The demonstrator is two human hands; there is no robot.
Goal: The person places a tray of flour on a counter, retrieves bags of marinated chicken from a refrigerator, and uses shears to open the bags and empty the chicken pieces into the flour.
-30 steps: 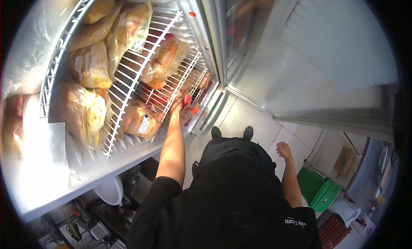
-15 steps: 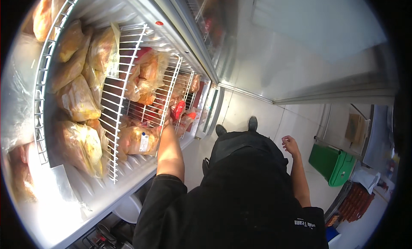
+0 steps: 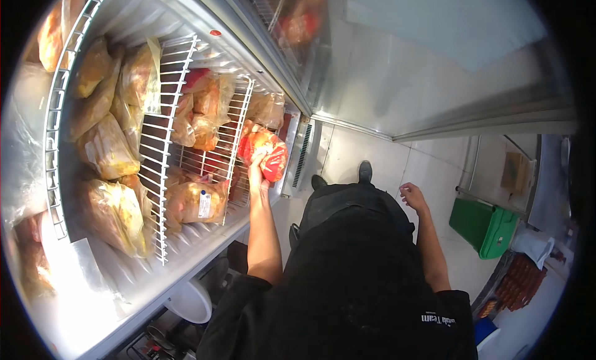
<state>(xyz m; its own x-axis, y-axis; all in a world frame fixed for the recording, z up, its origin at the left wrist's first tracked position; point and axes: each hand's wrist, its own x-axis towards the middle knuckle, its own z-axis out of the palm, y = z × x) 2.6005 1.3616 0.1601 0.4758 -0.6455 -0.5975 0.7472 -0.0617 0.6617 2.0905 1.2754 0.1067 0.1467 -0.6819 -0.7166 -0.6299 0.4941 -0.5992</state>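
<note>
Left hand (image 3: 259, 169) is gripping a red bag (image 3: 274, 159), left of centre in the frame, beside the rack (image 3: 247, 102); grasping is done, the bag not yet leaving the fridge (image 3: 139, 15). Right hand (image 3: 411, 195), right of centre, is hanging half-curled, apparently empty. Unlike earlier, the left hand is showing clear of the rack's wires.

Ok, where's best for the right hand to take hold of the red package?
Probably the bulging right side of the red package, with the right hand coming from the person's right: the left hand covers its near-left part, while that rounded side is uncovered.
</note>
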